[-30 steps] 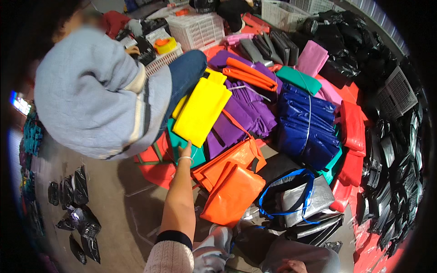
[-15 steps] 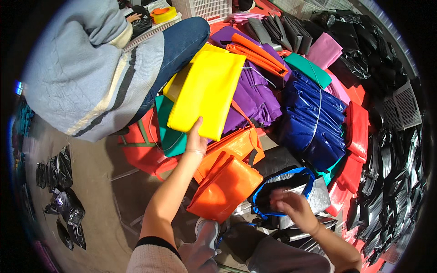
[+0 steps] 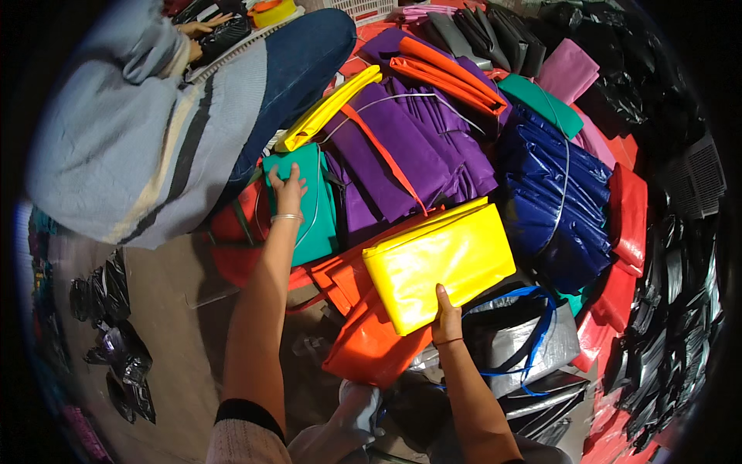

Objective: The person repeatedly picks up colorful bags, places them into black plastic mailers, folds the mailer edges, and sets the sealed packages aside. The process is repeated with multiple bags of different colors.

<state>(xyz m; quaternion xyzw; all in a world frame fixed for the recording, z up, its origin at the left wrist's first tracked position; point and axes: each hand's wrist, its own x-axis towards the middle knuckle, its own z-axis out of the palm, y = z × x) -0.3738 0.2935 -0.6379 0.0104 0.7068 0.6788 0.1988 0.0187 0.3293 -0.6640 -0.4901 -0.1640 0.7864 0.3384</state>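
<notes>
Passed the folded, glossy yellow plastic bundle (image 3: 440, 263) from the left-hand fingers (image 3: 296, 175) to the right-hand fingers (image 3: 442, 300). Shifted it rightward and nearer the body, above the folded orange plastic bundle (image 3: 379, 356) and hiding part of it. Emptied and spread on the left, over the folded green plastic bundle (image 3: 325, 224). Exposed more of the pleated purple plastic bundle (image 3: 421, 158) and a second, folded yellow plastic bundle (image 3: 328, 110) beside the co-worker's denim knee (image 3: 328, 39).

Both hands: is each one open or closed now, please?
Left hand: open, over the folded green plastic sheet.
Right hand: closed, holding the folded yellow plastic sheet.
</notes>
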